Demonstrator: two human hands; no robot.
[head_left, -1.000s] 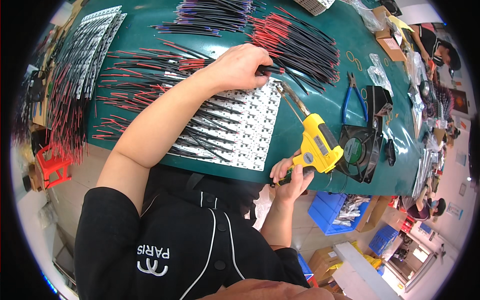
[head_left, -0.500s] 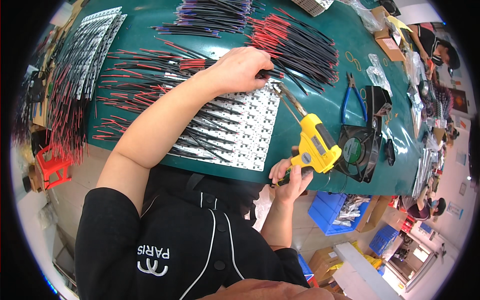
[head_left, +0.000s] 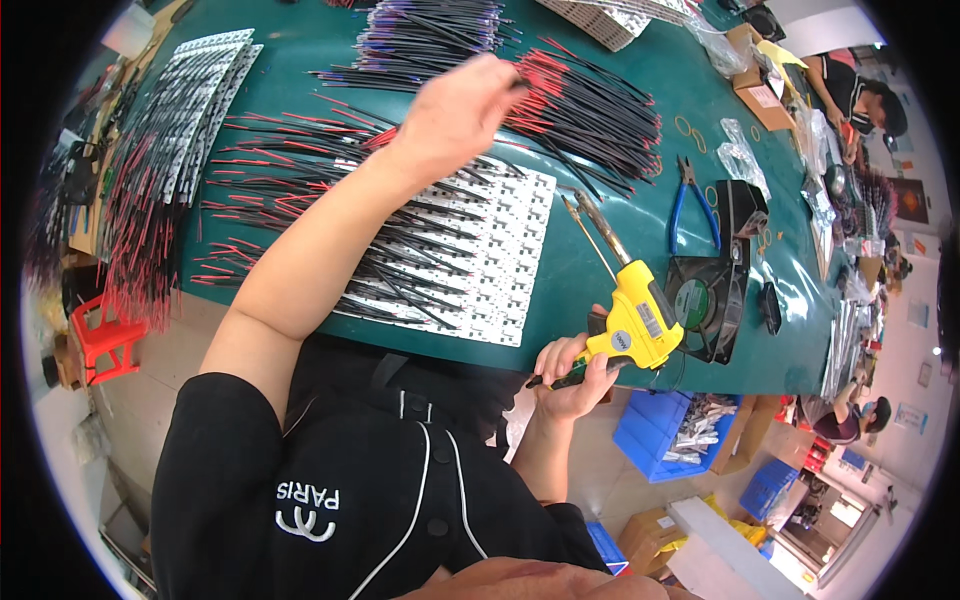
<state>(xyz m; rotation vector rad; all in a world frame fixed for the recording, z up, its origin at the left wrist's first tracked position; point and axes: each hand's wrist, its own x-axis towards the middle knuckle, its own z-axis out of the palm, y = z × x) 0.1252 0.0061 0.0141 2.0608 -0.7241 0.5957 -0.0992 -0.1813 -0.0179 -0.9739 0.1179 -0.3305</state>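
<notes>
My left hand [head_left: 458,112] is raised above the bench with its fingers curled together, slightly blurred. A small dark thing shows at its fingertips, too smeared to name, beside the red ends of a pile of black wires [head_left: 590,115]. Beneath that arm lies a white perforated board sheet [head_left: 510,255] with rows of small dark marks. Many black, red-tipped wires [head_left: 290,180] lie across it and stick out past its left side. My right hand [head_left: 572,378] is wrapped round the handle of a yellow soldering gun [head_left: 640,315]. Its metal tip points up, beyond the sheet's right edge.
Blue-handled pliers [head_left: 695,205] and a black fan [head_left: 705,305] lie to the right. Another wire pile [head_left: 425,40] is at the far side. Stacked white sheets with wires [head_left: 205,90] stand at left. A blue crate [head_left: 650,430] sits below the bench edge.
My left hand has moved up and left, away from the soldering tip toward the wire pile. The soldering gun has tilted and shifted slightly down, its tip now clear of the sheet.
</notes>
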